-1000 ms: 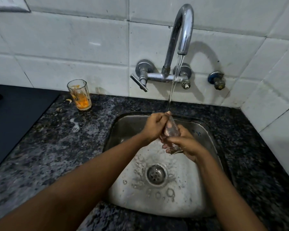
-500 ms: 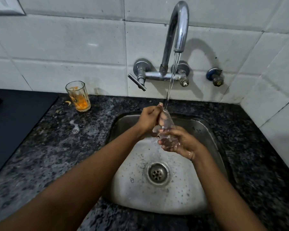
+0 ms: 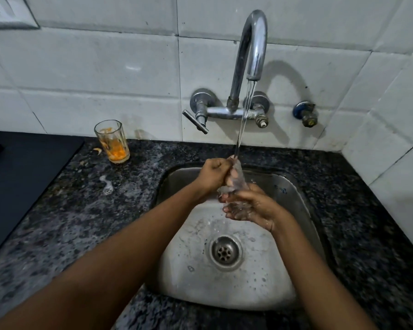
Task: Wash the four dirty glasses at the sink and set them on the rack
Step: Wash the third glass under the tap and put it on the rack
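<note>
Over the steel sink (image 3: 284,291) I hold a clear glass (image 3: 237,181) tilted under the running tap (image 3: 252,48). My right hand (image 3: 253,206) cups its lower part from below. My left hand (image 3: 214,173) is closed at its upper end, fingers at or inside the rim, where the water stream lands. A second glass (image 3: 112,141), smeared with orange residue, stands upright on the counter to the left, near the wall. No rack is in view.
Dark speckled granite counter (image 3: 93,222) surrounds the sink, with a patch of soap foam (image 3: 106,185) and orange scraps near the dirty glass. A black flat surface (image 3: 22,182) lies at far left. Tiled walls stand behind and to the right. A drain (image 3: 225,252) sits mid-sink.
Both hands and the glass have risen slightly toward the tap. The left hand has kept rubbing at the glass's upper end. Water keeps running.
</note>
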